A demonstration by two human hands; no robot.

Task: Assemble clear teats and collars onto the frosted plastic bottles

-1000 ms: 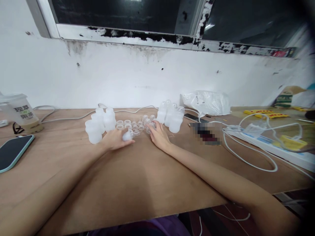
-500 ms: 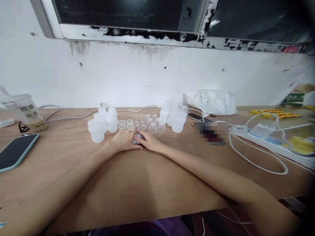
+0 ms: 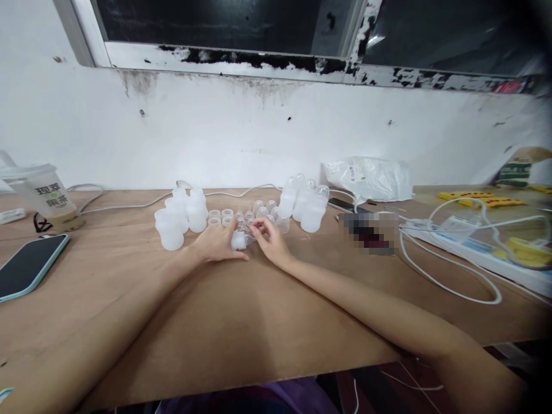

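My left hand (image 3: 218, 244) rests on the wooden table (image 3: 241, 322) with its fingers wrapped round a small white plastic bottle (image 3: 238, 240) lying on its side. My right hand (image 3: 269, 241) is beside it, its fingertips pinched at the bottle's open end on a small clear piece that I cannot make out. Just behind the hands lie several clear caps (image 3: 263, 211) and white rings (image 3: 221, 215). One cluster of white bottles (image 3: 179, 218) stands to the left and another cluster of bottles (image 3: 306, 206) to the right.
A phone (image 3: 28, 264) lies at the left, near a drink cup (image 3: 49, 198). White cables (image 3: 448, 270), a power strip (image 3: 478, 253) and a plastic bag (image 3: 368, 178) fill the right side. The wall (image 3: 259, 132) stands right behind the table.
My right hand left the clear caps, met the left hand at the bottle, and now has its fingers raised slightly at the bottle's end. The left hand shifted a little right.
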